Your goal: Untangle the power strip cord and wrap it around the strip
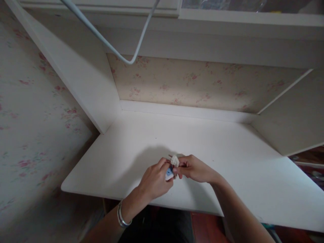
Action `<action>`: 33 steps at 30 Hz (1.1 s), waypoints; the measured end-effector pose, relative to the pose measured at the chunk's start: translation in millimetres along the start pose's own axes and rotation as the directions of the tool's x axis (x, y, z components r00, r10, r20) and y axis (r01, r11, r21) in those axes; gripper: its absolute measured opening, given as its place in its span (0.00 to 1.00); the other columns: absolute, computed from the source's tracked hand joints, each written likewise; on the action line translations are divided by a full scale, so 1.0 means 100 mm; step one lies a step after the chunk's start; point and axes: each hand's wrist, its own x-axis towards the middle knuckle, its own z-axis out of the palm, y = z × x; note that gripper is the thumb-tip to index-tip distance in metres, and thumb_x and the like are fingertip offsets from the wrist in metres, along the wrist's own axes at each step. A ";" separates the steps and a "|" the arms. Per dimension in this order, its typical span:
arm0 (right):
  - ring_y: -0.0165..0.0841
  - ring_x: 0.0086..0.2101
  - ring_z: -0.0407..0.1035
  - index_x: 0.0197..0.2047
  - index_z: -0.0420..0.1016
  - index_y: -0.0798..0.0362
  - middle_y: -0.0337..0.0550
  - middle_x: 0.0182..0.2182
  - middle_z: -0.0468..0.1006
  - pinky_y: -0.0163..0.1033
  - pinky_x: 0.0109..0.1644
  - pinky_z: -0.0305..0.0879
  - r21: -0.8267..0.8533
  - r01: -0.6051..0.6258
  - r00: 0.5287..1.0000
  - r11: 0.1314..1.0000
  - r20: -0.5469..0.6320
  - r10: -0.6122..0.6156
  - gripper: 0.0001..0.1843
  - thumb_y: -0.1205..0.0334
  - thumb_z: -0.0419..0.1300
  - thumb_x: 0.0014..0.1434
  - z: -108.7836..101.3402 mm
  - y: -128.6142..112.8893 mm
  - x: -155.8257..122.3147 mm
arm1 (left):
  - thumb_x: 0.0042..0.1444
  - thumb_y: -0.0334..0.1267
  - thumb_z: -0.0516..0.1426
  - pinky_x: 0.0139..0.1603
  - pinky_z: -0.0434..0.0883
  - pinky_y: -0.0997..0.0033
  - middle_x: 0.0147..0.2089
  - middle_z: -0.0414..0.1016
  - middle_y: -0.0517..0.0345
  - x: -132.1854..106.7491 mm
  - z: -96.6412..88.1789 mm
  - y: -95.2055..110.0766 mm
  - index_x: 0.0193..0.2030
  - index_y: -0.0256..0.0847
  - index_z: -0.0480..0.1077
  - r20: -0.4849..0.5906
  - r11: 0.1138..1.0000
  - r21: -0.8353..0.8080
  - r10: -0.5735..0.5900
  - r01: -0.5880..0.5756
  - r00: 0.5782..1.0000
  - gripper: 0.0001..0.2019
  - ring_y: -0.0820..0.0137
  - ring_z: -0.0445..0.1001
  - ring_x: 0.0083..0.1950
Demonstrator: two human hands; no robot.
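Observation:
Both of my hands meet over the front middle of a white desk (227, 158). My left hand (154, 180), with a silver bracelet on its wrist, is closed round a small white and blue object (169, 173). My right hand (194, 168) is closed and pinches a small white plug-like piece (174, 160) with thin metal prongs sticking out to the upper left. The two small pieces touch or nearly touch between my fingertips. What they are exactly is too small to tell.
The desk sits in a white alcove with side panels (83, 77) and floral wallpaper (197, 84) at the back. A white cable (111, 47) loops down from above. Floral wall lies to the left; a dark floor shows below the desk's front edge.

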 end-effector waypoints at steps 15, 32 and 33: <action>0.26 0.24 0.62 0.30 0.75 0.53 0.35 0.23 0.72 0.30 0.27 0.52 -0.306 -0.116 0.955 0.945 -0.297 0.021 0.15 0.49 0.59 0.57 0.20 0.34 0.06 | 0.54 0.33 0.54 0.41 0.72 0.69 0.42 0.71 0.56 -0.07 0.15 -0.04 0.35 0.41 0.69 0.111 0.997 0.060 0.048 -0.055 0.993 0.04 0.68 0.73 0.40; 0.29 0.26 0.67 0.45 0.74 0.44 0.33 0.25 0.75 0.31 0.30 0.53 -0.493 -0.267 0.894 0.828 -0.447 0.022 0.13 0.58 0.60 0.55 0.44 0.32 0.15 | 0.55 0.36 0.55 0.45 0.73 0.63 0.44 0.72 0.51 -0.21 0.41 -0.11 0.41 0.40 0.66 0.026 0.995 0.096 -0.026 0.024 0.999 0.07 0.61 0.74 0.44; 0.29 0.28 0.68 0.46 0.74 0.44 0.33 0.27 0.76 0.32 0.31 0.54 -0.501 -0.278 0.879 0.820 -0.476 0.006 0.13 0.60 0.60 0.55 0.50 0.32 0.16 | 0.55 0.36 0.55 0.45 0.73 0.62 0.44 0.72 0.51 -0.22 0.43 -0.13 0.40 0.40 0.66 0.014 0.996 0.089 -0.023 0.022 1.000 0.07 0.61 0.74 0.44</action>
